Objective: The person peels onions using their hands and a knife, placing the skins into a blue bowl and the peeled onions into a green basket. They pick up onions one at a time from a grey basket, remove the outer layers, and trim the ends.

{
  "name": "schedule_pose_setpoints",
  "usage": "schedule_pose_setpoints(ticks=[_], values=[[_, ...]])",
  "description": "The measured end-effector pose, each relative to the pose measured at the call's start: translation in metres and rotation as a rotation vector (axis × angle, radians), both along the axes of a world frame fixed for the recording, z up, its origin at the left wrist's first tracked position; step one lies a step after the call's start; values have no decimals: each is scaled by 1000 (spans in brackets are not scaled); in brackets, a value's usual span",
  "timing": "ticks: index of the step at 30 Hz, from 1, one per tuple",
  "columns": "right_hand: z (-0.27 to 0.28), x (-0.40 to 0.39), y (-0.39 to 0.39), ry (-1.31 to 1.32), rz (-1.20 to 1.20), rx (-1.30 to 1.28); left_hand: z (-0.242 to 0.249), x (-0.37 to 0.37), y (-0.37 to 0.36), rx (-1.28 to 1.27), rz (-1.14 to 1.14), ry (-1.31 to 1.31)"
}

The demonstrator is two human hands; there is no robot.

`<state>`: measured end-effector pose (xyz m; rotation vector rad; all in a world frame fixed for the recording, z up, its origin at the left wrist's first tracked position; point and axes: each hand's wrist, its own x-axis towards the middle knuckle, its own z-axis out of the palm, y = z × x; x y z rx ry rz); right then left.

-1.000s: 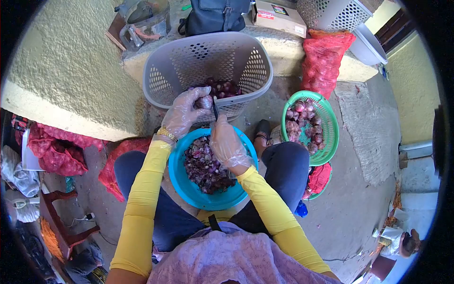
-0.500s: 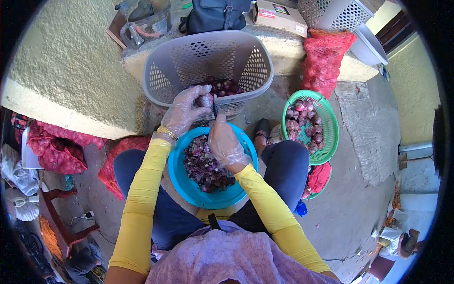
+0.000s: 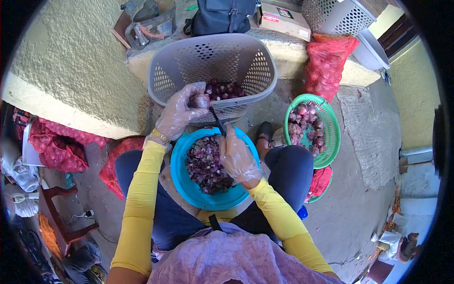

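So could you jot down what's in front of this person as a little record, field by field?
Left hand: gloved, holds an onion
Right hand: gloved, grips a knife
Blue basin: between the knees, full of purple peelings
Grey basket: ahead, some onions inside
Green basket: to the right, holds onions
Red mesh sack: leaning on the ledge

Gloved left hand (image 3: 177, 113) grips an onion (image 3: 199, 100); right hand (image 3: 239, 156) holds a knife (image 3: 217, 120).

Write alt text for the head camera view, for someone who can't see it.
Seen from above, a seated person's gloved left hand holds a red onion while the gloved right hand holds a small knife over a blue bowl of purple peels. A grey basket of onions stands ahead, a green basket of onions to the right.
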<state>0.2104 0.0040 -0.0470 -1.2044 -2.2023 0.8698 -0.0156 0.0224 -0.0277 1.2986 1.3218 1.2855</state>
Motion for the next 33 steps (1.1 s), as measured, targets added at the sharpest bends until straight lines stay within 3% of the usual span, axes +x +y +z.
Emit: schedule_pose_setpoints(ticks=[1,5,8,11,13,14,15,17,21,22,23,25,28,33], values=[[1,4,0,-9,28,25,6,-1,-4,-33,-9,-109],[-1,12,1,-65,65,-65,8,-8,-9,-54,-49,-68],[-7,13,2,-27,53,-43,11,-8,-9,-101,-148,-216],[-8,16,1,34,0,90,16,-5,-8,-95,-90,-190],[11,12,7,366,-59,-159,22,-2,-9,-141,-60,-318],[19,11,15,390,-88,-430,24,-1,-10,-137,-59,-319],[27,7,22,389,-86,-426,27,1,-11,-165,-87,-365],[41,-2,37,480,-29,-166,34,5,-13,-186,-112,-413],[54,-20,56,595,85,-312,43,9,-13,-182,-127,-550],[46,-26,59,615,87,-192,42,7,-13,-185,-143,-576],[44,-27,61,612,94,-193,39,5,-12,-182,-136,-578],[48,-25,60,644,35,-534,31,2,-10,-146,-136,-550],[33,-23,61,577,21,-393,19,-6,-6,-148,-81,-607],[45,-5,52,501,5,-513,24,-9,-7,-146,-46,-745]])
